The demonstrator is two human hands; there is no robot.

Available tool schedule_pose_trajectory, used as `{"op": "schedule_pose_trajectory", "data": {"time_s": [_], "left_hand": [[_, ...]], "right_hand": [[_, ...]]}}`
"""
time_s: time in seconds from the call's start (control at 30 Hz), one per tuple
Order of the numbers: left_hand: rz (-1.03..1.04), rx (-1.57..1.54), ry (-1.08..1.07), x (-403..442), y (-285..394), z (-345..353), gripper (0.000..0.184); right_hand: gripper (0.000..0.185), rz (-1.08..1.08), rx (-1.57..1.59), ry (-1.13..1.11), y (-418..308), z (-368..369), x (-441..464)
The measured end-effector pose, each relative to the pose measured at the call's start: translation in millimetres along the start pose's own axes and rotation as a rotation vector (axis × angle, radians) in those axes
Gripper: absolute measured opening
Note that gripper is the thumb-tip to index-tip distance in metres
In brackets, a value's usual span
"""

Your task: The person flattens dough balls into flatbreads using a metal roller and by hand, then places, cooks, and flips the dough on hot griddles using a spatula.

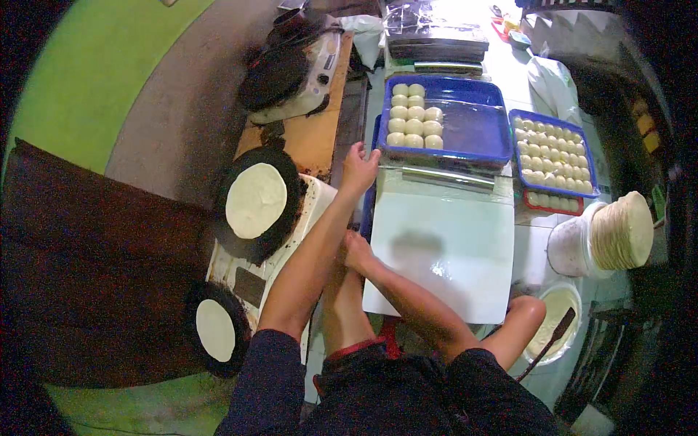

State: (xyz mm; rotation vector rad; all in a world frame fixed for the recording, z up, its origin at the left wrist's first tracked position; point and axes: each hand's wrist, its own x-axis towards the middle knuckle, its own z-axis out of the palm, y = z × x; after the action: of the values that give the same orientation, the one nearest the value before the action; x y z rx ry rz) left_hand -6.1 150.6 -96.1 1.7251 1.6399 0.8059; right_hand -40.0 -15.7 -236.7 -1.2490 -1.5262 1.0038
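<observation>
My left hand (359, 171) is raised with its fingers loosely apart, near the lower left corner of a large blue tray (472, 116) that holds rows of white dough balls (414, 125). Nothing shows in it. My right hand (355, 251) is lower, beside my left forearm and above my knee. Its fingers are mostly hidden, so I cannot tell what they do. To the left, a thin round flatbread (257, 200) lies on a dark griddle (243, 243). A second flatbread (216, 330) lies on a nearer griddle (236, 309). A shiny white board (451, 269) is right of my hands.
A smaller blue tray (590, 178) of dough balls stands at the right, above a red tray (578, 208). Stacked flatbreads (625, 231) lean on a white bucket (571, 247). A paddle (560, 327) rests across a tub of pale batter (556, 312). Another burner (320, 76) stands farther back.
</observation>
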Motion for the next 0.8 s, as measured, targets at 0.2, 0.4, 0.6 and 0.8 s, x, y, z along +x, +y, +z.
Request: {"op": "schedule_pose_trajectory", "data": {"time_s": [0.2, 0.4, 0.6, 0.8], "left_hand": [[-0.478, -0.118, -0.179, 31, -41, 53, 0.073], [-0.28, -0.096, -0.218, -62, -63, 18, 0.07], [-0.403, -0.094, -0.04, -193, -69, -41, 0.061], [0.176, 0.291, 0.107, -163, -2, -2, 0.069]], "right_hand": [[0.036, 0.315, -0.119, -0.196, -61, -138, -36], [0.026, 0.275, -0.174, 0.09, -147, -334, -30], [0.032, 0.144, -0.293, 0.323, -7, -417, 113], [0.045, 0.523, -0.476, 0.181, 32, -381, 248]]}}
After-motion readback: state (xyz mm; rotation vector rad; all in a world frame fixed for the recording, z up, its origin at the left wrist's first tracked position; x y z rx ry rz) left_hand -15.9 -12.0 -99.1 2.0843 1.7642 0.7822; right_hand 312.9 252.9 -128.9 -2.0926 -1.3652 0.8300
